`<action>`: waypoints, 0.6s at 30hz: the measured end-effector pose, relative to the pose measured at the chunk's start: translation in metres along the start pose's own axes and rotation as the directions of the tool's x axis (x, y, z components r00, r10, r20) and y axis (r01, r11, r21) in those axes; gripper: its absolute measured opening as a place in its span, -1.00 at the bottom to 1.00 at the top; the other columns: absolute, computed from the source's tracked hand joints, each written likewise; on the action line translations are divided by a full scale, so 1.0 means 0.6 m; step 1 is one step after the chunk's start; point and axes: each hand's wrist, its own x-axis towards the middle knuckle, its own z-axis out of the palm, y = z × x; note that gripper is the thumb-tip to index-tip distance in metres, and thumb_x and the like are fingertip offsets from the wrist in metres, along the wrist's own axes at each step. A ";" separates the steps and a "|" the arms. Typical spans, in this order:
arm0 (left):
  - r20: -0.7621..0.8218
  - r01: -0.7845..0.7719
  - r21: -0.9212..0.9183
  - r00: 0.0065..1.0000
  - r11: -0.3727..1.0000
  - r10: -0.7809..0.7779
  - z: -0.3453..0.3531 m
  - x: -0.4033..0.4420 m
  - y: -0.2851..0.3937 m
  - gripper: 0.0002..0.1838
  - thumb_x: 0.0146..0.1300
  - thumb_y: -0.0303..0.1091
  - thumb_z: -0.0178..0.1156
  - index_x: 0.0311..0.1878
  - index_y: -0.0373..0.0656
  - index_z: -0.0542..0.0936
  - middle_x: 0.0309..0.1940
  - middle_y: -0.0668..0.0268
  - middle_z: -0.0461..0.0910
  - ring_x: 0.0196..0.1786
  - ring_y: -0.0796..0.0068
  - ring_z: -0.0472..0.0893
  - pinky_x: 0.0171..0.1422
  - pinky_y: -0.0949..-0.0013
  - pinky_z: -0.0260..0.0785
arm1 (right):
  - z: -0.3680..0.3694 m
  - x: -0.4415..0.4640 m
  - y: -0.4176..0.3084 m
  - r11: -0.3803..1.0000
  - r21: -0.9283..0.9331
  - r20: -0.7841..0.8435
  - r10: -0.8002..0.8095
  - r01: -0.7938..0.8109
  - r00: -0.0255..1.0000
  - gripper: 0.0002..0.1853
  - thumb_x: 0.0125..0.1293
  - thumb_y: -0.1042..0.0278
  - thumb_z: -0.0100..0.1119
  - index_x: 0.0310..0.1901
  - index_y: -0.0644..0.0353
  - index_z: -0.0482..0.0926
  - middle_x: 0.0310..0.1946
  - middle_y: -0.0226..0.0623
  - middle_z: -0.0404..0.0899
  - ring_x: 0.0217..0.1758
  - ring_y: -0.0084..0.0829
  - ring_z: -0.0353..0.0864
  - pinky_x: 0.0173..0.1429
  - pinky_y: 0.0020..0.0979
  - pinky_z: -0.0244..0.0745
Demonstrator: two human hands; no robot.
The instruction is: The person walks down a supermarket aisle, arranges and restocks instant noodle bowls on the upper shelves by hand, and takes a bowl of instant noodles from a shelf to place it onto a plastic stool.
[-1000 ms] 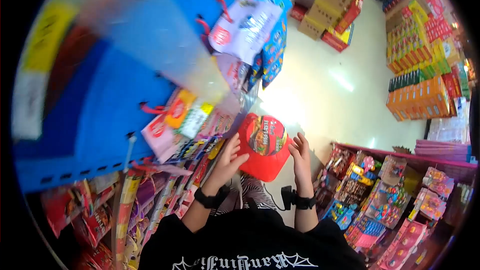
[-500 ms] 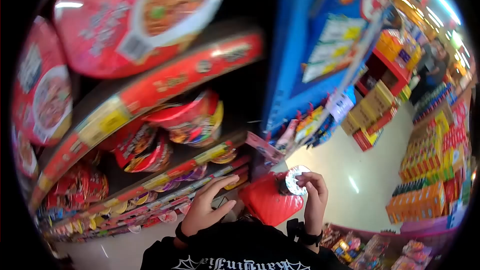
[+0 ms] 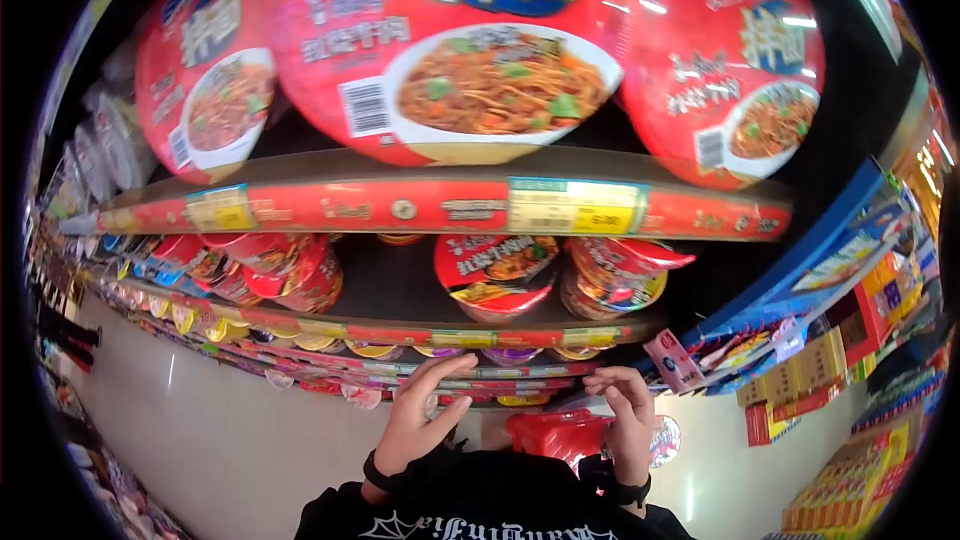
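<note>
My left hand (image 3: 418, 418) is raised in front of my chest, fingers stretched and thumb apart, holding nothing. Opposite it, my right hand (image 3: 628, 418) is also raised with curved, parted fingers and holds nothing. Beyond both hands are the lower shelf edges with price strips (image 3: 470, 338). Lower down, partly behind my right hand and sleeve, is a red glossy object (image 3: 558, 434) whose kind I cannot make out. A round patterned disc (image 3: 665, 440) shows just right of my right wrist.
Large red instant noodle bowls (image 3: 460, 50) line the upper shelf. Below stand smaller noodle cups (image 3: 497, 275). A blue display panel (image 3: 790, 250) edges the shelf on the right. Cartons (image 3: 800, 370) and stacked boxed goods (image 3: 850, 485) stand farther right. Pale floor (image 3: 230, 430) shows at left.
The view has swung from the aisle on the right to face the noodle shelf. My right hand no longer overlaps the round disc; the red object now appears lower and more hidden.
</note>
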 end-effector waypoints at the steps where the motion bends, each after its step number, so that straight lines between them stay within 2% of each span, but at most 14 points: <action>1: -0.025 -0.004 0.005 1.000 1.000 0.004 -0.010 -0.003 -0.002 -0.53 0.14 -0.53 0.20 0.18 -0.26 0.46 0.07 0.15 0.54 0.13 0.30 0.52 0.24 0.32 0.29 | 0.009 0.007 0.004 1.000 -0.019 0.045 -0.017 0.018 0.999 -0.75 0.27 0.46 0.00 -0.05 0.39 0.48 -0.19 -0.15 0.62 -0.12 -0.43 0.54 0.08 -0.43 0.38; 4: -0.092 -0.021 0.024 0.995 0.999 0.023 -0.040 -0.009 -0.012 -0.53 0.13 -0.54 0.20 0.17 -0.27 0.47 0.07 0.15 0.54 0.12 0.31 0.53 0.21 0.33 0.33 | 0.036 0.021 0.003 1.000 -0.005 0.160 -0.001 0.002 0.987 -0.75 0.31 0.54 -0.01 0.00 0.37 0.47 -0.14 -0.19 0.61 -0.06 -0.49 0.54 0.10 -0.48 0.39; 8: -0.150 -0.029 0.054 0.988 0.998 0.037 -0.075 -0.015 -0.014 -0.53 0.13 -0.54 0.20 0.16 -0.29 0.47 0.04 0.15 0.56 0.11 0.31 0.53 0.23 0.32 0.31 | 0.071 0.033 0.013 1.000 0.001 0.203 0.025 -0.025 0.979 -0.75 0.32 0.52 0.00 0.00 0.36 0.47 -0.14 -0.19 0.62 -0.08 -0.50 0.55 0.08 -0.48 0.40; 18: -0.224 -0.049 0.066 0.973 0.997 0.063 -0.157 -0.018 -0.025 -0.52 0.11 -0.55 0.19 0.16 -0.30 0.46 0.05 0.13 0.54 0.12 0.32 0.52 0.25 0.31 0.29 | 0.159 0.052 0.026 0.999 -0.032 0.356 -0.006 0.018 0.934 -0.73 0.33 0.50 0.02 0.03 0.39 0.47 -0.09 -0.12 0.62 -0.02 -0.39 0.60 0.13 -0.40 0.43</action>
